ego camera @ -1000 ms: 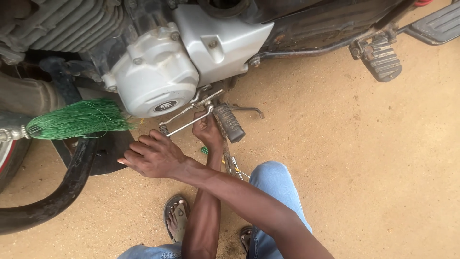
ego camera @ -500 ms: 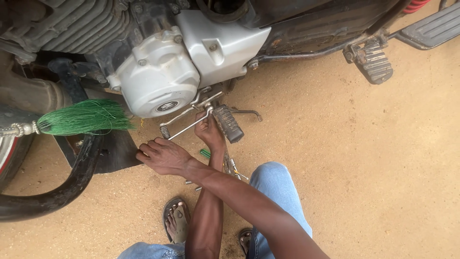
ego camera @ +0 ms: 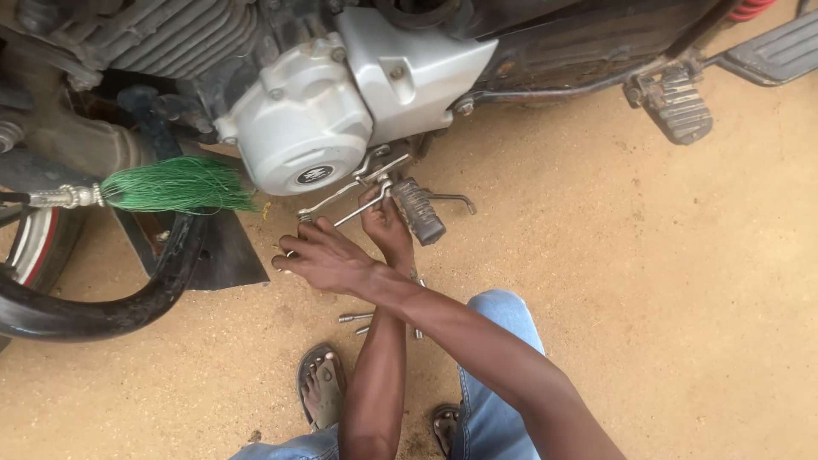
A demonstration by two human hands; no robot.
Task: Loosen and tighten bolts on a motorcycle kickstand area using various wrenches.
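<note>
A motorcycle stands over sandy ground, its silver engine cover (ego camera: 307, 128) above my hands. A chrome shift lever (ego camera: 349, 198) with two thin rods sticks out under the cover, next to a black ribbed foot peg (ego camera: 419, 211). My left hand (ego camera: 388, 228) reaches straight up and curls round the lever's base beside the peg; its palm side is hidden. My right arm crosses over the left forearm. My right hand (ego camera: 328, 255) lies with fingers apart, one fingertip at the lever's front end.
A green tassel (ego camera: 175, 185) hangs from a chrome fitting at left, over a black exhaust pipe (ego camera: 102, 311) and a black mat (ego camera: 226, 251). Small metal bolts or tools (ego camera: 356, 318) lie by my sandalled foot (ego camera: 319, 392). A rear foot peg (ego camera: 677, 102) juts out at upper right.
My right hand has slid up and to the right, from the ground by the mat to the lever's front end. My left hand has stayed at the lever.
</note>
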